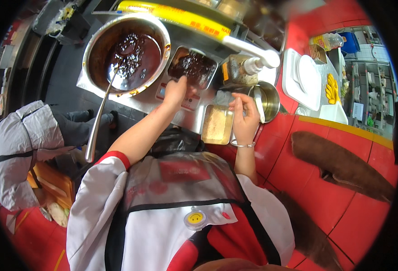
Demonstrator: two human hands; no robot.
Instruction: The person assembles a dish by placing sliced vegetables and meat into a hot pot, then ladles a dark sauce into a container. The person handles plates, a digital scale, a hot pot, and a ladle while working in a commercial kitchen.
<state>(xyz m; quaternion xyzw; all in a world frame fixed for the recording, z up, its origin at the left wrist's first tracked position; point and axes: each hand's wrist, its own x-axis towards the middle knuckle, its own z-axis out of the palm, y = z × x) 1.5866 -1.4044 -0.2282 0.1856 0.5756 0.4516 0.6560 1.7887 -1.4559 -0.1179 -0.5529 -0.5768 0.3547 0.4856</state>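
My left hand (176, 90) is at the near edge of a rectangular metal tray of dark sauce (194, 67), fingers curled; whether it grips anything cannot be told. My right hand (245, 113), with a bangle at the wrist, is raised beside a small metal tray of pale tan powder (217, 124), its fingers partly bent and nothing plainly in them. Under the sauce tray lies a kitchen scale (189, 103). To the left stands a large metal pot (88, 62) of dark, glossy sauce with a long-handled ladle (99, 125) leaning out over its near rim.
Right of the sauce tray are a pump bottle (241, 71) and a metal pot (274, 101) with a white handle in it. A yellow printed roll (175, 17) lies behind. White trays (299, 79) and yellow gloves (332, 89) lie at the right. Another person (26, 135) bends at the left.
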